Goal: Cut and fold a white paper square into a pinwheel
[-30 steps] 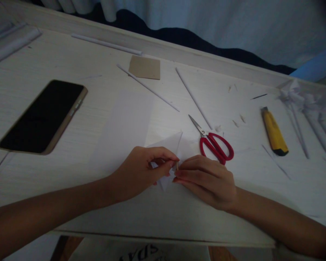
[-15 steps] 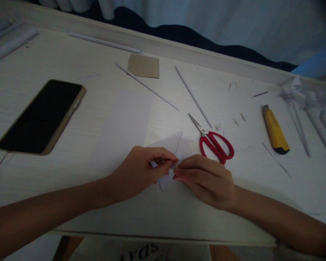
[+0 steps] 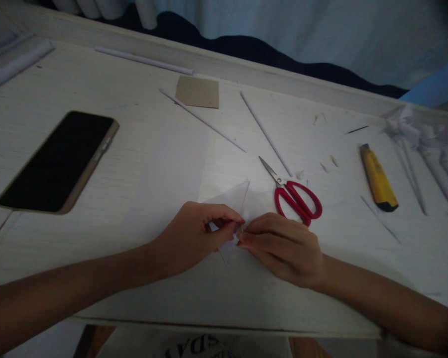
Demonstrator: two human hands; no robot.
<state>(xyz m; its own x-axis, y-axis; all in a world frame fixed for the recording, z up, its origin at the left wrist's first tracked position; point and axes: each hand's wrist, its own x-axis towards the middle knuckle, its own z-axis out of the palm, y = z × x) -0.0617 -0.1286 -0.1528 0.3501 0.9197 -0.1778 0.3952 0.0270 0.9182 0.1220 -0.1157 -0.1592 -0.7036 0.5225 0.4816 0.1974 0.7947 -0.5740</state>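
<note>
Folded paper (image 3: 230,196): in front of you on or just above the table (image 3: 209,306), between your two hands, one pointed corner reaching away from you and another showing below the fingertips

Left hand (image 3: 190,236): thumb and forefinger narrow, pinching the paper near its middle

Right hand (image 3: 287,246): fingers bunched close, tips at a small pale piece (image 3: 242,229) beside your left fingertips; they look pinched on it, though blur hides what it is

Paper's feel: likely very light and thin, stiffer along its creases, soft on the flats, quick to crumple or tear if you squeeze hard

Where to hold: best by a creased edge close to the middle, with a gentle pinch; the corners would probably bend if you grabbed them

Scissors (image 3: 284,188): just beyond your right hand, red handles nearest your knuckles

Paper stick (image 3: 266,134): beyond the scissors, its near end close to them

Cutter (image 3: 378,176): yellow, well apart on your right

Phone (image 3: 59,161): dark screen up, well apart on your left
</note>
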